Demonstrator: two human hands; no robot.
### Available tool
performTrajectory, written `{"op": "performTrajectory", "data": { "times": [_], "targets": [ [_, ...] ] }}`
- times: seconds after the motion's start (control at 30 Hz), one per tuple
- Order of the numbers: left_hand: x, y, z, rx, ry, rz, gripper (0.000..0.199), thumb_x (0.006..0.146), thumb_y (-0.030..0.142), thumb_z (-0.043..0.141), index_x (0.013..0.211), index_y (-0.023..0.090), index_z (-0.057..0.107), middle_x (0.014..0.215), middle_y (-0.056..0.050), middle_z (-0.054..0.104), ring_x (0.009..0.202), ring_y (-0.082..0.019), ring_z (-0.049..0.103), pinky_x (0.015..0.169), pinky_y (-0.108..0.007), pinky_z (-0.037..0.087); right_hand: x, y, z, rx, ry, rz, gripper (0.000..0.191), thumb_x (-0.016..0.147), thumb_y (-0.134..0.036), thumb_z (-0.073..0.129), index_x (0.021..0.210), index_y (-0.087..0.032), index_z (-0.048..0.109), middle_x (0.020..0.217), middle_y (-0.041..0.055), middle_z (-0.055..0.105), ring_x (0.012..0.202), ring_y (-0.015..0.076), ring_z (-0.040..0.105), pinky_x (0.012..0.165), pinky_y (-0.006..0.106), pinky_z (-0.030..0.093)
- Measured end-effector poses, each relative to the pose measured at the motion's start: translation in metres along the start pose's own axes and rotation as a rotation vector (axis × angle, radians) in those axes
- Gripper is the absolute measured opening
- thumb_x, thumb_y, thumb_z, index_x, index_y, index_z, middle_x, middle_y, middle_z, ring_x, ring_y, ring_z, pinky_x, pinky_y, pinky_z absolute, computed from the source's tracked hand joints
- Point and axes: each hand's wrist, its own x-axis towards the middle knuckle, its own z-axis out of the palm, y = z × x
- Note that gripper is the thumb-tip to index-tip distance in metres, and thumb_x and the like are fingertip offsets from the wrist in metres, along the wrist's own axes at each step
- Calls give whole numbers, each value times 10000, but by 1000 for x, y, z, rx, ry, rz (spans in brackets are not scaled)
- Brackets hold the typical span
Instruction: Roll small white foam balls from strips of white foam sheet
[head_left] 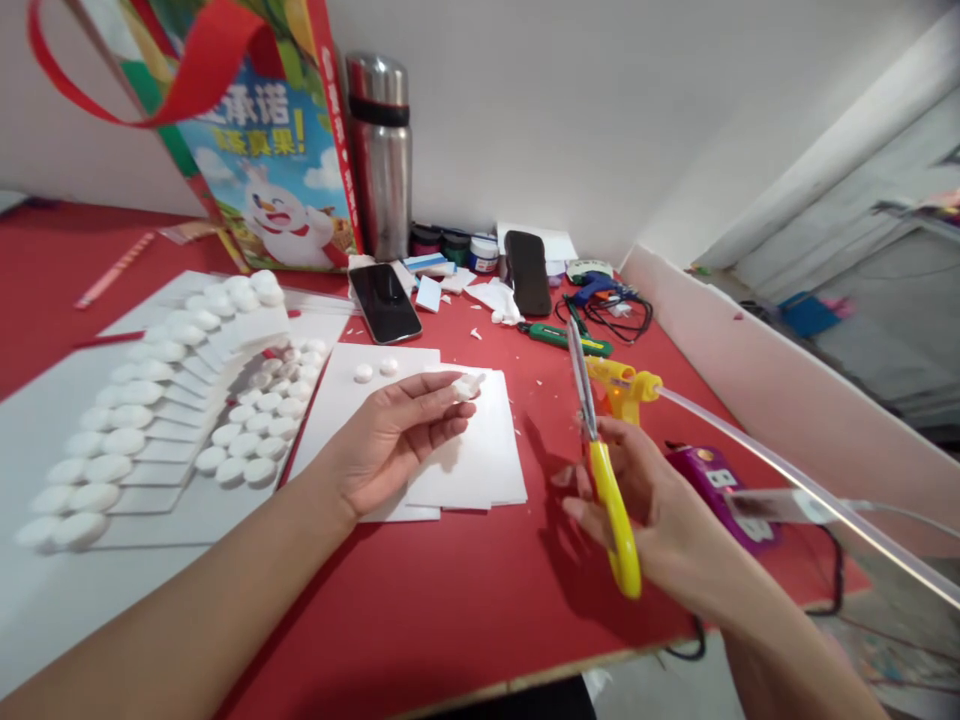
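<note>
My left hand (pixel 394 435) lies palm up over white foam sheets (pixel 480 460) and pinches a small white foam piece (pixel 468 385) at its fingertips. My right hand (pixel 660 520) grips yellow-handled scissors (pixel 600 450) whose closed blades point away from me. Two small white foam discs (pixel 375 370) rest on the sheet just beyond my left hand. To the left, a white board (pixel 150 470) carries rows of several oval foam pieces (pixel 120 440).
On the red table (pixel 450 600): a yellow glue gun (pixel 626 390) with a clear stick, a purple device (pixel 716 490), a phone (pixel 385 302), a black case (pixel 527 272), green cutter (pixel 562 340), paint jars (pixel 454 245), a steel flask (pixel 381 150), a printed bag (pixel 262 150). The table's front edge runs near me.
</note>
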Motion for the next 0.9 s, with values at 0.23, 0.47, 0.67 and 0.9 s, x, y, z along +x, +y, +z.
{"op": "performTrajectory", "data": {
  "times": [0.23, 0.47, 0.67, 0.9],
  "targets": [
    [-2, -5, 0, -48, 18, -42, 153, 792, 23, 765, 845, 165, 789, 876, -52, 786, 823, -120, 754, 834, -191, 631, -14, -22, 16, -298, 49, -111, 794, 618, -607, 886, 1226, -254, 517, 1080, 89, 685, 903, 284, 698, 798, 385, 586],
    [-3, -11, 4, -34, -47, -70, 171, 758, 29, 804, 883, 145, 809, 922, -56, 786, 826, -119, 747, 819, -181, 633, -5, -25, 36, -378, -7, -95, 955, 579, -728, 860, 1311, -246, 480, 1211, 121, 660, 1053, 326, 673, 900, 441, 560],
    [-6, -13, 5, 1, -65, -74, 153, 791, 27, 779, 902, 130, 803, 925, -59, 779, 808, -113, 734, 813, -179, 624, -3, -29, 40, -401, 17, -96, 900, 586, -770, 829, 1243, -236, 524, 1169, 114, 674, 1006, 312, 679, 841, 421, 566],
    [-5, -13, 6, 15, -29, -80, 133, 813, 4, 751, 913, 83, 789, 888, -82, 774, 792, -127, 742, 806, -194, 629, -6, -29, 45, -426, 37, -69, 876, 626, -713, 839, 1282, -216, 537, 1090, 97, 702, 909, 285, 704, 776, 407, 589]
  ]
}}
